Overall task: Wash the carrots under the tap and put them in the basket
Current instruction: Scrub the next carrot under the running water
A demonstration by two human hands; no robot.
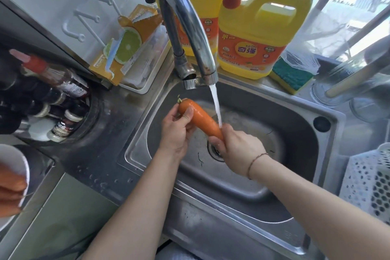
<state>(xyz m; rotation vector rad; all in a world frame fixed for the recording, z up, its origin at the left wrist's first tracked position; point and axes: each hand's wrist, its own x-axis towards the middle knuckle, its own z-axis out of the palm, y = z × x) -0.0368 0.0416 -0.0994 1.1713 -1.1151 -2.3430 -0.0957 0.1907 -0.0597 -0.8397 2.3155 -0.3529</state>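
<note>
Both hands grip one carrot (199, 118) beneath the tap (187, 27): left hand (176, 131) fingers around its top, right hand (238, 145) fingers around its tip; more carrots (10, 186) wait unwashed, basket (367, 181) apparently empty.

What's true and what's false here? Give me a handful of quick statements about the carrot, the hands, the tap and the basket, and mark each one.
1. Both hands hold one carrot over the sink. True.
2. The tap is turned off. False: water is running.
3. The left hand grips the carrot's leafy end. True.
4. The right hand is reaching into the basket. False: it grips the carrot's narrow end.
5. More carrots lie in a white bowl to the left. True.
</note>
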